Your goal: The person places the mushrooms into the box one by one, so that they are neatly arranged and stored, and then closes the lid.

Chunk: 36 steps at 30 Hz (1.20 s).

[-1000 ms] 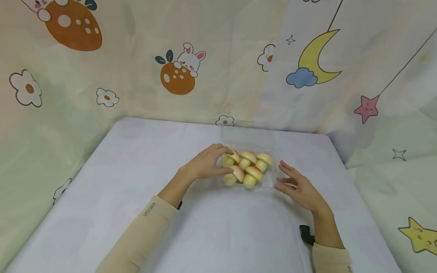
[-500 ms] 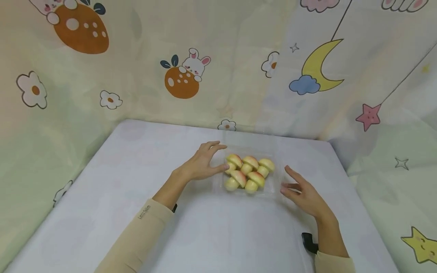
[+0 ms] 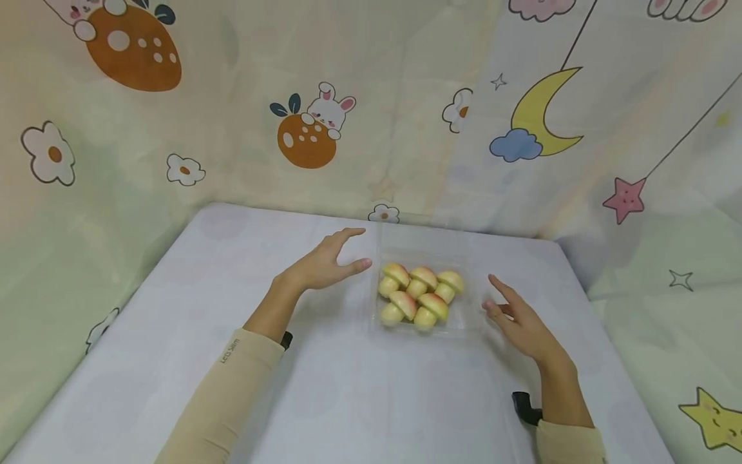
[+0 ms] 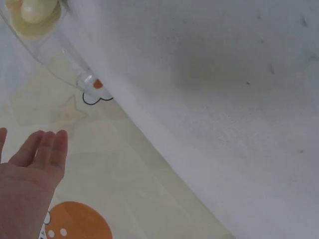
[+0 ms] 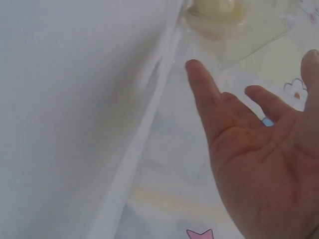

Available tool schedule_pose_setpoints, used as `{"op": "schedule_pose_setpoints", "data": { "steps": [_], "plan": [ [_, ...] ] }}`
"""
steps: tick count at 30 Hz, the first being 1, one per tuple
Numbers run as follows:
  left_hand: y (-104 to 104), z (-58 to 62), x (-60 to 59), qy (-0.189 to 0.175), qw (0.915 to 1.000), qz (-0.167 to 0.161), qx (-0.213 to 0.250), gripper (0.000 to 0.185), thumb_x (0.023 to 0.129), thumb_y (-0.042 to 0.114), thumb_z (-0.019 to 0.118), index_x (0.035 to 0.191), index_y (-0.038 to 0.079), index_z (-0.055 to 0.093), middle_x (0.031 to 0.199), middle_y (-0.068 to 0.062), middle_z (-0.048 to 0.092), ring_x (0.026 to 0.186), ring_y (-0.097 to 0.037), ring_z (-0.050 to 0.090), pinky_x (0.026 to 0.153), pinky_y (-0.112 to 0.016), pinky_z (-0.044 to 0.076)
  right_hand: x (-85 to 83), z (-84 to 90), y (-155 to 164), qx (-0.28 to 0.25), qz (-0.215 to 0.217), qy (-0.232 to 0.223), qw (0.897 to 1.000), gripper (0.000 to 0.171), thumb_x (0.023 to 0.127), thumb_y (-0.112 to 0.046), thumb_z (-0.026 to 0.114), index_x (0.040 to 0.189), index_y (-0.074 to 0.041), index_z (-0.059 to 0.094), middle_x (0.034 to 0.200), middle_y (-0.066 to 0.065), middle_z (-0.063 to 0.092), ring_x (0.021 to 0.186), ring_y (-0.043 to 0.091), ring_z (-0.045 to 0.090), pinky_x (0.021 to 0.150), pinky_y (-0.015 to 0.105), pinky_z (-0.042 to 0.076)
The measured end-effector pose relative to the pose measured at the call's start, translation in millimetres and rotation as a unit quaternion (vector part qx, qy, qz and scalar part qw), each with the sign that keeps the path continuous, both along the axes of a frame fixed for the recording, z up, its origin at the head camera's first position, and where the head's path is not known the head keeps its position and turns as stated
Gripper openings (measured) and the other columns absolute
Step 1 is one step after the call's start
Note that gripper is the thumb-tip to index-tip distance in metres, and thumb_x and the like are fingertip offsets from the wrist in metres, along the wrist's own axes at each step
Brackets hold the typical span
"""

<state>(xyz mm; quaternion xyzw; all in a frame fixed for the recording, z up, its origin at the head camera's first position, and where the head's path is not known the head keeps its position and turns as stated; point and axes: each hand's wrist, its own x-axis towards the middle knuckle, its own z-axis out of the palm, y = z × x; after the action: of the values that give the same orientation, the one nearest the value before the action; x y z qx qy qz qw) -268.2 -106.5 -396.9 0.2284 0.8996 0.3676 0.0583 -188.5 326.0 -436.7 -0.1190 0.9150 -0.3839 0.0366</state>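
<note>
Several yellow mushroom-shaped pieces (image 3: 415, 288) with reddish blush on their caps lie in two rows inside a clear plastic box (image 3: 464, 319). The box's clear lid (image 3: 420, 240) stands raised at the back. Left of the box, apart from it, is my left hand (image 3: 321, 264), thumb and fingers spread and holding nothing. My right hand (image 3: 522, 325) hovers just off the box's right side, also holding nothing. In the left wrist view the left hand (image 4: 35, 179) shows extended fingers. The right wrist view gives the right hand's (image 5: 264, 149) palm with loosely extended fingers near the box's edge.
A white-covered table (image 3: 348, 399) lies under everything. Patterned cloth (image 3: 382, 103) with rabbits, flowers and a moon rises behind it and along both sides. A black wrist mount (image 3: 526, 408) sticks out beside the right wrist.
My left hand has drawn back leftward from over the mushroom-shaped pieces and now sits clear of the box. The right hand has shifted slightly right. The pieces remain in place in the box.
</note>
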Motion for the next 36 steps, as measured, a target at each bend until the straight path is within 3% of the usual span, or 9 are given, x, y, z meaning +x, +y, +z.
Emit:
{"op": "schedule_pose_setpoints", "data": {
  "steps": [5,12,15,19,25,31,36],
  "plan": [
    [0,3.3,-1.6,-0.019,0.9998,0.005,-0.009,0.09,0.089,0.08,0.054,0.162,0.036,0.025,0.164,-0.001,0.035,0.153,-0.028,0.03,0.121,-0.057,0.029,-11.8,3.1,1,0.014,0.001,-0.011,1.0,0.069,0.109,-0.04,0.05,0.166,-0.021,0.017,0.167,0.021,0.022,0.129,0.045,0.058,0.103,0.066,0.045],
    [-3,4.4,-9.6,-0.046,0.9984,0.029,-0.013,0.098,0.086,0.083,0.055,0.163,0.037,0.016,0.167,-0.008,0.03,0.154,-0.028,0.029,0.12,-0.059,0.029,-45.7,3.9,-2,0.01,0.025,-0.034,0.999,0.069,0.11,-0.046,0.044,0.166,-0.019,0.015,0.152,0.025,0.048,0.126,0.042,0.061,0.105,0.066,0.043],
    [2,5.4,-14.4,-0.059,0.9978,0.029,-0.011,0.099,0.085,0.084,0.055,0.163,0.038,0.014,0.167,-0.009,0.03,0.154,-0.029,0.03,0.12,-0.059,0.029,-56.3,6.6,-1,0.009,0.027,-0.035,0.999,0.07,0.109,-0.048,0.044,0.166,-0.019,0.015,0.149,0.026,0.051,0.125,0.042,0.062,0.105,0.065,0.044],
    [11,3.3,-23.8,-0.073,0.997,0.027,-0.003,0.1,0.085,0.083,0.055,0.163,0.036,0.013,0.166,-0.013,0.03,0.153,-0.032,0.031,0.12,-0.059,0.029,-69.0,9.3,-1,-0.002,0.032,-0.031,0.999,0.069,0.11,-0.042,0.044,0.166,-0.015,0.015,0.158,0.026,0.039,0.127,0.044,0.06,0.105,0.063,0.046],
    [20,-2.3,-38.2,-0.092,0.9949,0.027,0.031,0.102,0.088,0.08,0.056,0.164,0.028,0.012,0.166,-0.019,0.03,0.154,-0.035,0.029,0.12,-0.062,0.026,-88.7,9.6,-8,-0.069,0.053,-0.055,0.995,0.073,0.111,-0.043,0.04,0.166,-0.009,0.005,0.168,0.027,0.013,0.143,0.048,0.042,0.111,0.056,0.042],
    [31,-13.4,-50.7,-0.132,0.9899,0.022,0.046,0.103,0.088,0.082,0.053,0.165,0.03,0.01,0.166,-0.018,0.031,0.154,-0.031,0.03,0.121,-0.061,0.024,-102.2,6.0,-13,-0.125,0.041,-0.096,0.987,0.078,0.11,-0.051,0.036,0.166,-0.012,-0.002,0.166,0.029,0.014,0.144,0.05,0.038,0.115,0.058,0.037],
    [40,-18.3,-59.4,-0.139,0.9884,0.022,0.056,0.102,0.088,0.082,0.051,0.165,0.029,0.01,0.163,-0.018,0.036,0.153,-0.029,0.033,0.121,-0.06,0.025,-110.5,1.8,-22,-0.173,0.034,-0.121,0.977,0.08,0.11,-0.052,0.035,0.165,-0.011,-0.005,0.167,0.03,0.012,0.147,0.05,0.033,0.116,0.058,0.035]
  ]
}}
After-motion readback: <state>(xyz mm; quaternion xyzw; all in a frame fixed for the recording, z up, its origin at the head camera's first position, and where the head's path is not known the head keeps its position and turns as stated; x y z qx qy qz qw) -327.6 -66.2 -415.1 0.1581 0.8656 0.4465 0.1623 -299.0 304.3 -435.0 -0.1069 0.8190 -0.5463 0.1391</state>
